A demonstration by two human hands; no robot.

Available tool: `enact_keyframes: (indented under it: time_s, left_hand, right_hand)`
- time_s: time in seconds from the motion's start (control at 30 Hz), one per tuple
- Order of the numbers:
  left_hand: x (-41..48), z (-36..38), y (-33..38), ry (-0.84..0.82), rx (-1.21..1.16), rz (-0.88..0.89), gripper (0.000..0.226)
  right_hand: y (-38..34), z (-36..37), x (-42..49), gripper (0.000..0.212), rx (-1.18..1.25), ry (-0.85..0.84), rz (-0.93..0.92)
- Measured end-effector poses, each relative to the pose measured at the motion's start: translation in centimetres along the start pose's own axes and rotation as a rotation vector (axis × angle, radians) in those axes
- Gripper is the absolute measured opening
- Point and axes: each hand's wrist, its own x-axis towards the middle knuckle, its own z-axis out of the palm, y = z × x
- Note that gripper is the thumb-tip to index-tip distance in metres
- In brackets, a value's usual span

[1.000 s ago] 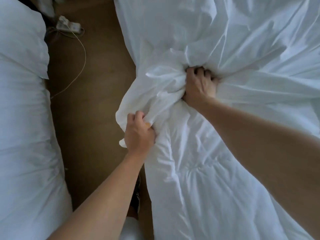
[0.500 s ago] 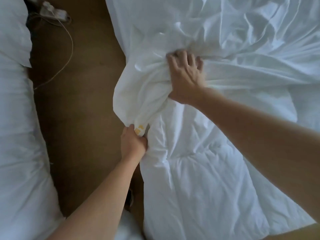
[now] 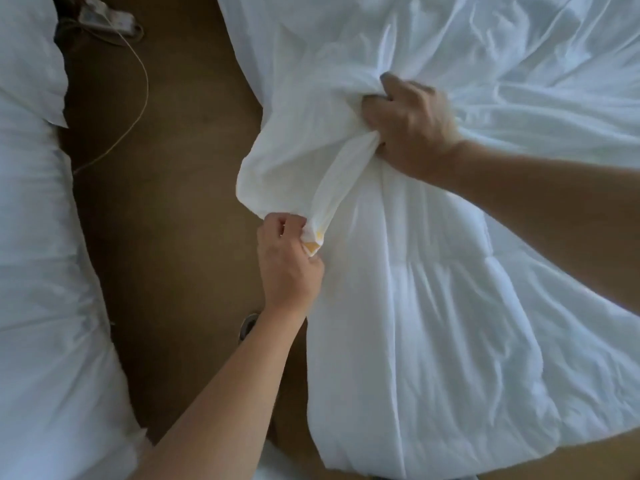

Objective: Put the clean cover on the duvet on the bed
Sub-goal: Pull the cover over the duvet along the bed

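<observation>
We see a small yellow tag (image 3: 313,245) on the corner of the white cover (image 3: 346,71). It is too small and blurry for us to read any words on it.

Our left hand (image 3: 289,265), in the middle of the frame, pinches that corner with curled fingers, just beside the tag. Our right hand (image 3: 412,129), up and to the right, is a tight fist with a bunch of the cover grabbed inside it. A twisted strip of cover runs tight between the two hands.

The puffy, stitched duvet (image 3: 433,341) fills the lower right of the frame. The crinkly cover lies over its top end and spreads across the upper right.

Half a second ago our right hand lay on the cloth with its fingers spread. Now the fingers are curled in, and the hand sits farther right. The cloth between our hands was loose then and is tight now. The tag also shows more.

The brown floor (image 3: 180,202) runs down the middle left. A power strip (image 3: 107,19) and its thin cord (image 3: 140,98) lie at the upper left. More white bedding (image 3: 38,254) fills the left edge.
</observation>
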Motion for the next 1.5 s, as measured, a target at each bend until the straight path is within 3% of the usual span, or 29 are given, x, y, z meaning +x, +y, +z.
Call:
enact_keyframes:
  time_s: [0.07,0.13,0.17,0.23,0.33,0.43,0.47,0.53,0.6,0.67,0.8,0.93,1.0,1.07,1.13,1.2,1.23,1.33,1.37,1.43,1.5]
  left_hand:
    - [-1.4,0.8,-0.5,-0.048,0.034,-0.09,0.04]
    - [-2.7,1.9,-2.1,-0.212,0.093,-0.292,0.043]
    - [-2.9,2.3,-3.1,-0.275,0.089,-0.424,0.044]
    - [-2.6,2.9,-4.8,-0.349,-0.011,-0.684,0.045]
    - [-2.4,4.1,-5.8,-0.455,-0.291,-0.964,0.056]
    - [-4.0,5.5,-5.2,-0.602,-0.596,-1.154,0.064]
    - [-4.3,6.0,-5.1,-0.609,-0.599,-1.135,0.059]
    - [-4.5,6.3,-5.1,-0.508,-0.515,-1.058,0.047]
    - [-4.7,5.8,-5.0,-0.37,-0.451,-0.96,0.037]
    - [-5.2,5.1,-4.7,-0.284,-0.397,-0.814,0.026]
    - [-6.0,3.7,-4.2,-0.241,-0.418,-0.663,0.015]
    - [-10.9,4.4,-4.0,-0.449,-0.382,-0.67,0.023]
    - [-12.7,4.5,-3.4,-0.388,-0.46,-0.799,0.02]
    - [-11.4,3.5,-3.0,-0.148,-0.54,-0.868,0.014]
    - [-8.8,1.6,-3.2,-0.045,-0.472,-0.726,0.012]
    - [-8.0,0.4,-3.1,-0.061,-0.433,-0.616,0.017]
    - [-8.7,0.3,-2.8,-0.089,-0.414,-0.602,0.017]
    - [-11.7,1.1,-2.2,-0.081,-0.372,-0.526,0.009]
    - [-12.0,1.4,-2.0,-0.031,-0.395,-0.521,0.009]
    - [-11.5,1.8,-1.9,0.028,-0.457,-0.614,0.016]
    - [-11.3,1.8,-2.0,-0.116,-0.493,-0.766,0.013]
  right_hand:
    - [0.6,0.4,-0.5,0.017,-0.064,0.025,0.253]
    - [-0.4,2.2,-1.9,0.039,-0.05,-0.258,0.598]
    - [-1.4,3.0,-2.7,0.057,-0.03,-0.435,0.672]
    - [-3.3,4.1,-4.1,0.086,-0.026,-0.559,0.618]
    - [-5.3,3.2,-6.3,0.096,-0.067,-0.365,0.548]
    - [-7.2,1.9,-10.1,0.082,-0.101,-0.131,0.799]
    - [-8.2,1.6,-11.2,0.084,-0.031,-0.185,0.937]
    - [-9.6,2.2,-13.0,0.087,0.114,-0.45,1.099]
    - [-10.3,3.2,-12.9,0.06,0.317,-0.607,1.092]
    - [-11.0,3.1,-11.5,0.041,0.514,-0.493,1.048]
    - [-10.7,1.9,-8.9,0.025,0.533,-0.142,0.956]
    - [-7.9,0.7,-6.0,0.027,0.475,0.045,0.96]
    - [-7.4,1.6,-6.2,0.032,0.531,-0.096,0.995]
    - [-8.9,2.9,-9.0,0.039,0.53,-0.531,0.941]
    - [-10.8,3.7,-11.9,0.042,0.419,-0.912,0.765]
    - [-10.8,3.3,-12.2,0.033,0.384,-0.93,0.659]
    - [-10.5,2.9,-11.6,0.028,0.395,-0.837,0.687]
    - [-9.7,1.3,-10.9,0.05,0.276,-0.303,0.849]
    - [-9.9,0.9,-11.3,0.054,0.249,-0.246,0.889]
    - [-10.4,0.9,-12.0,0.045,0.379,-0.475,0.943]
    - [-11.4,1.1,-11.8,0.027,0.647,-0.709,1.141]
